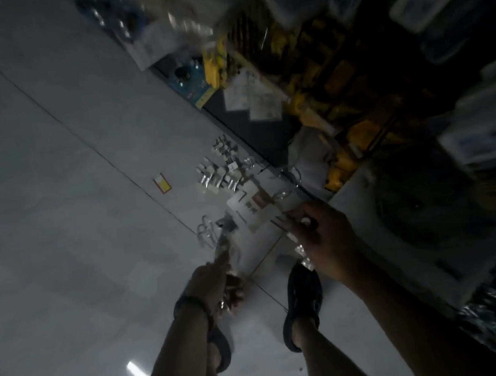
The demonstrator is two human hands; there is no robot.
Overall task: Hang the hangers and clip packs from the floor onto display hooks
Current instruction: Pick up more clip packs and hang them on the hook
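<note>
Head view, dim and blurred; left hand (219, 284) curled round clear clip pack (224, 249); right hand (321, 238) pinching carded pack (252, 214); loose clip packs (221, 166) on pale floor (47, 185), beside shelf base (251, 129); yellow tag (162, 184) nearby

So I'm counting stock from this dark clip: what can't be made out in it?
Head view: what the left hand and right hand grip, clear glinting packs; dim, half covered by those hands.
Head view: print on white card packs on the grey tiled floor; too small, dim.
Head view: yellow shelf goods; motion-blurred.
Head view: small red-edged yellow tag; wording too small.
</note>
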